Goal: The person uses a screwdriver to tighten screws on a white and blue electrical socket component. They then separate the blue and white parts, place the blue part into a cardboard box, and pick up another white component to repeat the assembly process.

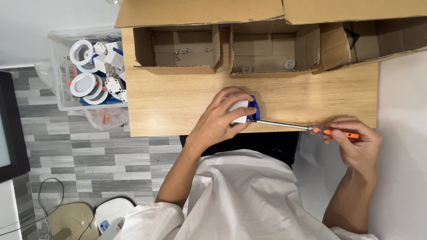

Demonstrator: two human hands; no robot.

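Two hands at work: left hand (222, 116) clamped over small white-and-blue plastic part (243, 112) near pale wooden tabletop (178, 102) edge, steadying it; right hand (351, 138) pinching orange-handled, steel-shafted screwdriver (307, 127), tip meeting part.

- The table (178, 111) is the landmark; three cardboard boxes stand in a row along its far edge.
- The left box (175, 49) holds loose screws (183, 51).
- The middle box (273, 49) holds two small round caps (289, 65).
- The right box (378, 40) overhangs the table's right end.
- A plastic bin (60, 89) of round lamp fittings (82, 84) stands on the floor just left of the table.
- A small part (240, 111) rests on the table's near edge under the left hand (220, 122).
- A screwdriver (302, 128) runs rightward from it, past the table's near edge, to the right hand (356, 142).
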